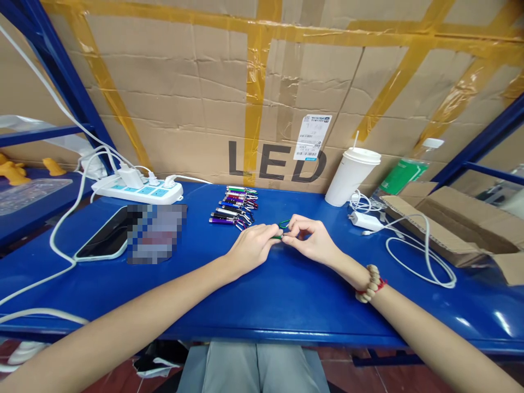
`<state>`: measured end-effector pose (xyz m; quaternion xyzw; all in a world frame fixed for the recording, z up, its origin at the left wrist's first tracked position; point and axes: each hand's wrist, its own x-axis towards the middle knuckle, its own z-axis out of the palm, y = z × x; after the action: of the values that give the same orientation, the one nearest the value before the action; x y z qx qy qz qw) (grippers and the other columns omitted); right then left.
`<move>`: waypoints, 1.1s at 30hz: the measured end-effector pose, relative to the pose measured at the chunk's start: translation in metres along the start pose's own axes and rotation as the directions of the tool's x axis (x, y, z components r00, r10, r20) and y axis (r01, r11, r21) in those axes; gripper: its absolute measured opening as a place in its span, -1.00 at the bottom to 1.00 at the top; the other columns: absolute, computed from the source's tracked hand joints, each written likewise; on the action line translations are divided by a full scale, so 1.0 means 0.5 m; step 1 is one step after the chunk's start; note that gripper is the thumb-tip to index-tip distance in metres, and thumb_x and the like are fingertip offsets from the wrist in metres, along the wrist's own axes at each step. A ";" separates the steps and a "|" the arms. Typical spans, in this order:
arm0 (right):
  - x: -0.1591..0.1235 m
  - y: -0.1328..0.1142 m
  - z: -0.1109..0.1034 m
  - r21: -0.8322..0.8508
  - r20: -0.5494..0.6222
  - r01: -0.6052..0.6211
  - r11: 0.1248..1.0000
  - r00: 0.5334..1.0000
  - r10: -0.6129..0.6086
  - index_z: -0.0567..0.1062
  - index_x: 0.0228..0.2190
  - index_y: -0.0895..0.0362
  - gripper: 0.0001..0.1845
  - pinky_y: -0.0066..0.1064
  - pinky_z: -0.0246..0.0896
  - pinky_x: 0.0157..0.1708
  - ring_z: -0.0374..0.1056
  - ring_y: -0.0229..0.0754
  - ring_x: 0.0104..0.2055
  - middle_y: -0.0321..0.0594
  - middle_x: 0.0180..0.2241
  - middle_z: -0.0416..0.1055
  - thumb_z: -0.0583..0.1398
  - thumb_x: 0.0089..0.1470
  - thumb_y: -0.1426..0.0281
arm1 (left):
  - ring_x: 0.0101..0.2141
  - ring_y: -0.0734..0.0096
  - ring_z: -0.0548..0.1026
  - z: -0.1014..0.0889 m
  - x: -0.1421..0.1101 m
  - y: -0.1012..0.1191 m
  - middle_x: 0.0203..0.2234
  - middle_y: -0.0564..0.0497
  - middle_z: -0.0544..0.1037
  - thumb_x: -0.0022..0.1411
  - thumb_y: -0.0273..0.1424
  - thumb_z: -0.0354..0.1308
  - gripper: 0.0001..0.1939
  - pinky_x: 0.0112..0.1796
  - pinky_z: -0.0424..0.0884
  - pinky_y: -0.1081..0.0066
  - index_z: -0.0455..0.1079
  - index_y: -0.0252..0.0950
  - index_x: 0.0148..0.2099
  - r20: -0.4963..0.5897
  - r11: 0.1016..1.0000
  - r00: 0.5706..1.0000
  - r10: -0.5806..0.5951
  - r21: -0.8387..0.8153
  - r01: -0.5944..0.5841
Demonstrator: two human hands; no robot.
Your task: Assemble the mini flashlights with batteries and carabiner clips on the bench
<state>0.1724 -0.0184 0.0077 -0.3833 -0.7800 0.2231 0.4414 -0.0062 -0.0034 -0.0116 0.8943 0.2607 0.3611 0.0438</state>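
My left hand (254, 243) is closed around a small green keychain flashlight (277, 237), most of which its fingers hide. At the flashlight's end, my right hand (309, 237) pinches with thumb and fingertips, close to a green carabiner clip (284, 224). Whether those fingertips grip the ring or the flashlight's tip is too small to tell. Just beyond my left hand lies a row of several keychain flashlights (231, 210) in purple, black, silver, blue, red and green, each with a carabiner on its right end.
On the left are a white power strip (164, 192), a phone (108, 234) and a blurred-out flat item (153, 234). A white cup (352, 174), a green-labelled bottle (403, 174), a charger with cable (366, 221) and an open cardboard box (434, 229) stand right. A large carton (196, 98) backs the blue table (262, 311).
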 end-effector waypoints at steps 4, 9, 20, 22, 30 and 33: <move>0.004 0.010 0.003 0.081 -0.007 -0.057 0.995 0.998 0.058 0.27 -0.71 0.15 -0.65 -0.44 0.08 -0.54 0.17 -0.32 -0.52 -0.29 -0.58 0.23 0.23 -0.08 0.27 | -0.32 0.36 0.48 -0.002 0.004 0.002 -0.34 -0.02 0.52 0.26 -0.46 -0.07 -0.91 -0.29 0.38 0.40 0.26 -0.29 -0.25 0.012 0.997 0.998 -0.067 -0.038 0.067; 0.007 0.012 -0.002 0.072 0.020 -0.109 0.991 0.994 0.108 0.28 -0.71 0.15 -0.64 -0.43 0.07 -0.54 0.14 -0.33 -0.54 -0.31 -0.59 0.21 0.21 -0.05 0.24 | -0.25 0.37 0.48 -0.007 0.011 0.009 -0.24 0.00 0.51 0.28 -0.44 -0.07 -0.79 -0.21 0.39 0.39 0.26 -0.25 -0.05 0.045 0.992 0.992 -0.117 -0.037 0.119; 0.007 0.016 -0.007 -0.065 -0.006 -0.119 0.991 0.993 0.118 0.38 -0.58 0.15 -0.73 -0.47 0.12 -0.56 0.15 -0.35 -0.55 -0.31 -0.54 0.27 0.23 -0.08 0.21 | -0.20 0.32 0.48 -0.007 0.014 0.019 -0.20 -0.01 0.51 0.31 -0.39 -0.17 -0.75 -0.20 0.39 0.37 0.27 -0.24 -0.04 0.125 0.972 0.966 -0.226 0.090 0.216; 0.010 0.015 -0.011 -0.071 -0.030 -0.132 0.989 0.991 0.131 0.44 -0.47 0.15 -0.75 -0.48 0.14 -0.59 0.17 -0.36 -0.57 -0.30 -0.52 0.29 0.26 -0.11 0.21 | -0.23 0.31 0.50 -0.012 0.015 0.024 -0.22 0.00 0.52 0.32 -0.36 -0.18 -0.75 -0.26 0.40 0.39 0.26 -0.22 -0.05 0.150 0.961 0.951 -0.271 0.089 0.260; 0.014 0.008 -0.017 -0.142 -0.011 -0.020 0.990 1.000 0.019 0.54 -0.26 0.08 -0.71 -0.54 0.19 -0.66 0.32 -0.26 -0.40 -0.16 -0.35 0.39 0.20 -0.03 0.22 | -0.23 0.35 0.49 -0.026 0.015 0.027 -0.19 0.02 0.50 0.32 -0.38 -0.19 -0.77 -0.26 0.39 0.40 0.24 -0.20 -0.06 0.114 0.938 0.934 -0.339 -0.030 0.344; 0.016 0.007 -0.018 -0.155 -0.048 0.024 0.988 0.998 -0.032 0.55 -0.28 0.07 -0.73 -0.47 0.30 -0.56 0.35 -0.20 -0.31 -0.14 -0.31 0.39 0.21 -0.04 0.23 | -0.16 0.36 0.46 -0.022 0.013 0.023 -0.14 0.02 0.47 0.31 -0.38 -0.18 -0.76 -0.17 0.37 0.37 0.26 -0.21 -0.07 0.064 0.945 0.947 -0.315 -0.068 0.320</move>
<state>0.1790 -0.0098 0.0139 -0.4107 -0.7890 0.1462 0.4329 -0.0047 -0.0110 0.0037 0.8474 0.3858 0.3356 0.1431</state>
